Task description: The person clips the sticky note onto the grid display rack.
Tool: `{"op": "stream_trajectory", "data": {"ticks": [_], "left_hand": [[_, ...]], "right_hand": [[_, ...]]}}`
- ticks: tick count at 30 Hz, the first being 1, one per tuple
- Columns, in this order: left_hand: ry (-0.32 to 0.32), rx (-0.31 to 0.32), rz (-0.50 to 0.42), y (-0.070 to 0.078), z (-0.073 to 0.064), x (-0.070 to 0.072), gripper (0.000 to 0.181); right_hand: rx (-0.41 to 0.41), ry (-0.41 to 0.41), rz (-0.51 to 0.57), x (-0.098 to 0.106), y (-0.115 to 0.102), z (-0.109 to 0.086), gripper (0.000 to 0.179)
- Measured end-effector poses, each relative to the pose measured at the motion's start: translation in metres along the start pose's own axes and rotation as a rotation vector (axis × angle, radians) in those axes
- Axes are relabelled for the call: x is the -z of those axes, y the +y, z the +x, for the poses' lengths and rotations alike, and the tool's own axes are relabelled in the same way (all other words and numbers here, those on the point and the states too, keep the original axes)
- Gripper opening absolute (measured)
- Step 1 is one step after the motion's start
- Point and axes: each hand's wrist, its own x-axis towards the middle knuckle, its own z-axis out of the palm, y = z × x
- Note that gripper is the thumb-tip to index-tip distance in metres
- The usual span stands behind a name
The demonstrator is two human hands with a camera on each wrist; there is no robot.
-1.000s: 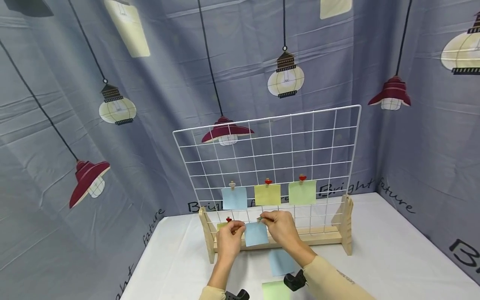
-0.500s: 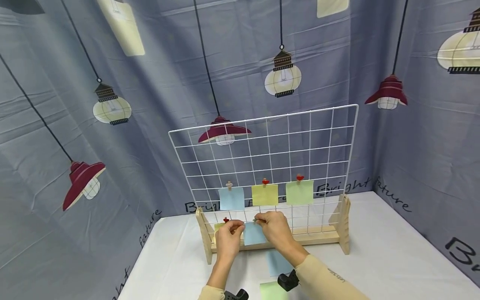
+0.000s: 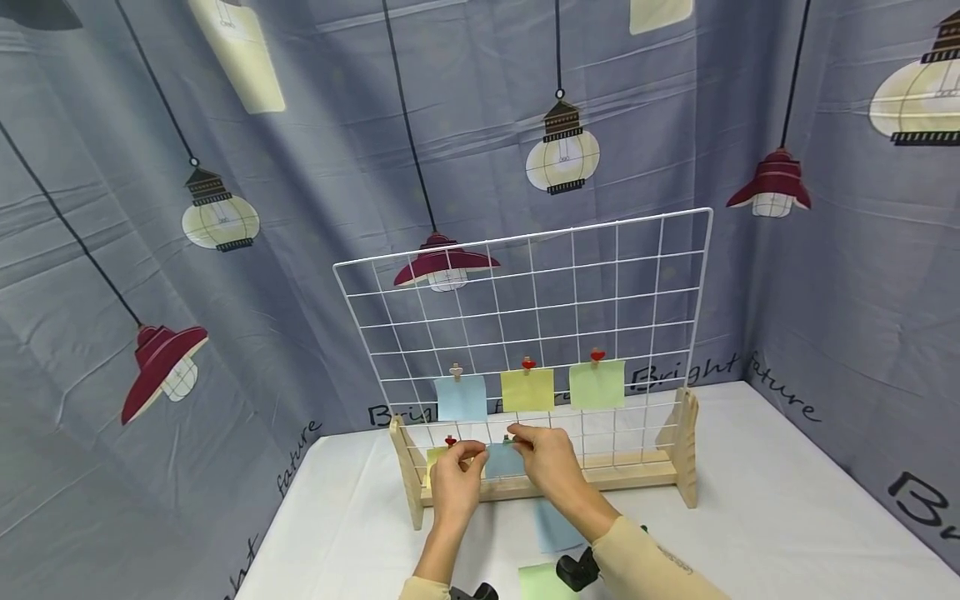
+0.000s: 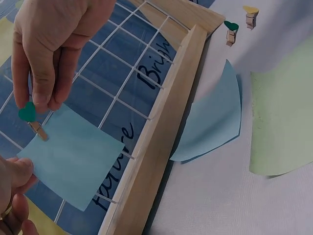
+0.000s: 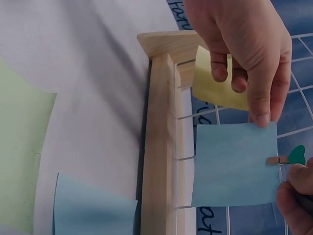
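In the head view my left hand (image 3: 456,482) pinches the upper left corner of a light blue sticky note (image 5: 234,166) between thumb and fingers. The note lies against the lower part of a white wire grid (image 3: 573,321). A mini wooden clothespin (image 5: 278,160) with a green heart sits on the note's top edge, at a grid wire. My right hand (image 3: 555,462) is beside this clothespin, its thumb and index finger slightly parted, tips right at the heart. A yellow sticky note (image 5: 215,85) hangs to the left, partly hidden behind my left hand.
Higher on the grid hang blue (image 3: 461,398), yellow (image 3: 528,390) and green (image 3: 597,385) notes on heart clothespins. A wooden base (image 3: 630,477) holds the grid upright. Loose blue (image 4: 210,117) and green (image 4: 286,107) notes and two clothespins (image 4: 231,35) lie on the white table.
My right fingers have shifted slightly and now part around the clothespin, whose green heart shows more freely. The blue note has moved back closer to the grid. The left hand keeps its pinch.
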Motion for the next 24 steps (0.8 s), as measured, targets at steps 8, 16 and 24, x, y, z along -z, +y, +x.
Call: {"op": "stream_trajectory", "data": {"ticks": [8,16,24], "left_hand": [[0.033,0.003,-0.001,0.001,-0.004,0.004,0.011],[-0.008,-0.004,-0.046,0.005,-0.012,0.012,0.011],[-0.059,-0.032,-0.024,0.013,-0.017,0.023,0.011]], "right_hand": [[0.004,0.051,0.075,0.009,0.008,-0.008,0.024],[0.008,0.049,0.099,0.019,0.015,-0.016,0.021],[-0.02,0.014,0.129,0.041,0.018,-0.024,0.023]]}}
